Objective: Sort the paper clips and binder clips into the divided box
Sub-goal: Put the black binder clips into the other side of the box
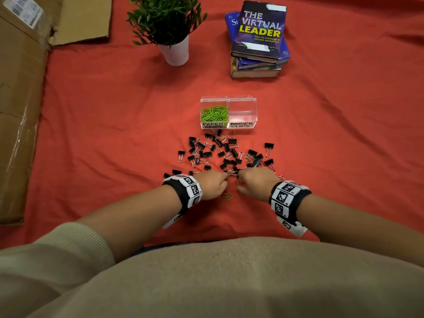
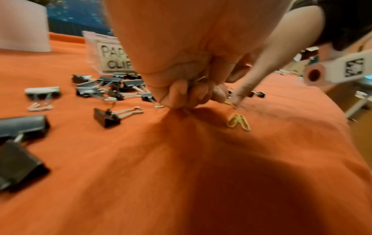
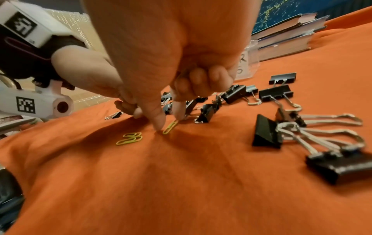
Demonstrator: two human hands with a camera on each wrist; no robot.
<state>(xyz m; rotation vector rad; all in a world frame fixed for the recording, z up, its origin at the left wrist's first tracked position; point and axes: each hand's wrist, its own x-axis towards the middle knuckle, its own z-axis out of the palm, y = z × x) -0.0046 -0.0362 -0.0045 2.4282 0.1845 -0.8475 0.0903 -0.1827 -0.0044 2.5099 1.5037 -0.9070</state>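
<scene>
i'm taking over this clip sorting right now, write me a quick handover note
Left hand: fingers curled, apparently holding clips already picked up; which kind cannot be told.
Right hand: thumb and forefinger closing on a single green paper clip on the red cloth.
Clear divided plastic box: the PAPER CLIPS side holds a green pile; the BINDER CLIPS side looks empty.
Left to do: the two loose green paper clips between the wrists, then all the scattered black binder clips.

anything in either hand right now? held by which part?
Left hand: fingers curled round small metal clips, thin wire showing; grip point hidden. Right hand: thumb and forefinger at the upper end of a green wire paper clip whose lower end rests on the orange cloth.
</scene>
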